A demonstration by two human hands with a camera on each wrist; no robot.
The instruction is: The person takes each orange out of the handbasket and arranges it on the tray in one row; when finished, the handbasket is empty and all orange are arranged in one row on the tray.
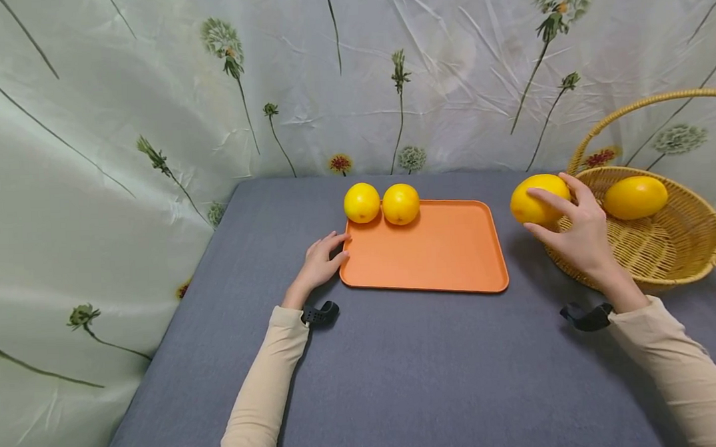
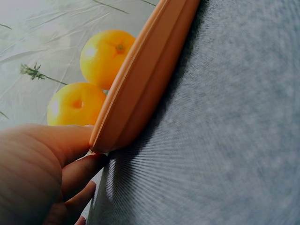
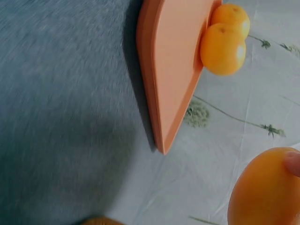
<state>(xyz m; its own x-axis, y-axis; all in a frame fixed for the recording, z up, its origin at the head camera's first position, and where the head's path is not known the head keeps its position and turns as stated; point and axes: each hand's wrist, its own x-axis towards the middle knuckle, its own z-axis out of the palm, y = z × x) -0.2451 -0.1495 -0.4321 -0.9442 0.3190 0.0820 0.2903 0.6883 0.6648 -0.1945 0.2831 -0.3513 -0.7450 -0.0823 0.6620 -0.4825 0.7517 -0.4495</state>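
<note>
In the head view my right hand [image 1: 583, 230] grips an orange [image 1: 534, 201] between thumb and fingers, raised just left of the wicker basket [image 1: 704, 268]. Another yellow-orange fruit [image 1: 635, 198], oval in outline, lies inside that basket. My left hand [image 1: 318, 264] rests at the left end of the orange tray [image 1: 437, 253], its thumb and fingertips touching the rim, fingers fairly straight. Two more oranges, one left [image 1: 362, 203] and one right [image 1: 401, 204], sit side by side at the tray's back left corner. The right wrist view shows the held orange [image 3: 265, 192] with one fingertip on it.
A grey cloth-covered table [image 1: 400, 368] lies under everything. Behind it hangs a pale curtain [image 1: 303, 72] printed with dandelions. The basket's tall handle [image 1: 635, 108] arches over its back right side. Each wrist wears a black band [image 1: 321, 314].
</note>
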